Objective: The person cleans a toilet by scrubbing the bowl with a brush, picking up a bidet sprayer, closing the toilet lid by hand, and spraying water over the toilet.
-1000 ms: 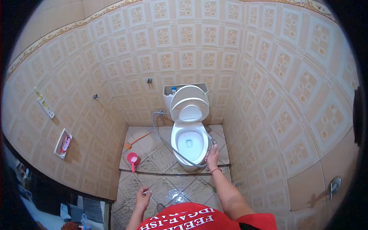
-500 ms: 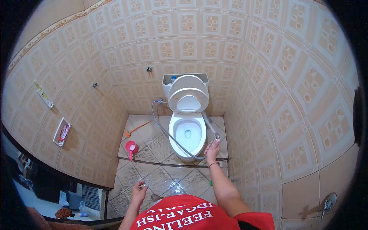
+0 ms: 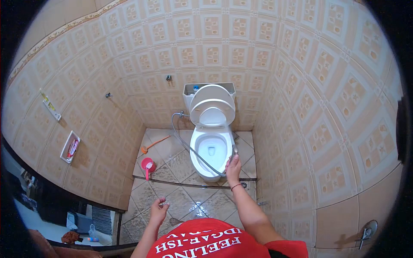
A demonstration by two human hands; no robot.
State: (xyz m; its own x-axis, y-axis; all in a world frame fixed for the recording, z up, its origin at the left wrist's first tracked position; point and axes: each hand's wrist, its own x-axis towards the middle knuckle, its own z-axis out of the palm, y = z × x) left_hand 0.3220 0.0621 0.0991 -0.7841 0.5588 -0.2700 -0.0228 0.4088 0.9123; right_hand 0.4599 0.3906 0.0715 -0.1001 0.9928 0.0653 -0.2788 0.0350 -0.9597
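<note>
My right hand (image 3: 233, 168) is closed around a bidet sprayer (image 3: 235, 149) beside the right rim of the white toilet (image 3: 195, 151). A grey hose (image 3: 198, 155) loops from a wall valve (image 3: 181, 114) across the bowl to this hand. The lid and seat stand raised against the tank, and some water lies in the bowl. My left hand (image 3: 159, 210) hovers over the wet floor, its fingers pinched; a small pale thing shows at the fingertips, too small to name.
A pink dipper (image 3: 148, 164) and an orange-handled brush (image 3: 151, 145) lie on the raised, wet tiles to the left. A dark-edged step (image 3: 185, 184) crosses the floor. Tiled walls stand close on both sides, with a soap dish (image 3: 70, 147) on the left one and a tap (image 3: 367, 233) at right.
My right hand has moved left with the sprayer, from beside the bowl to its right rim. The spray visible earlier is no longer clear. My left hand has shifted slightly up and right.
</note>
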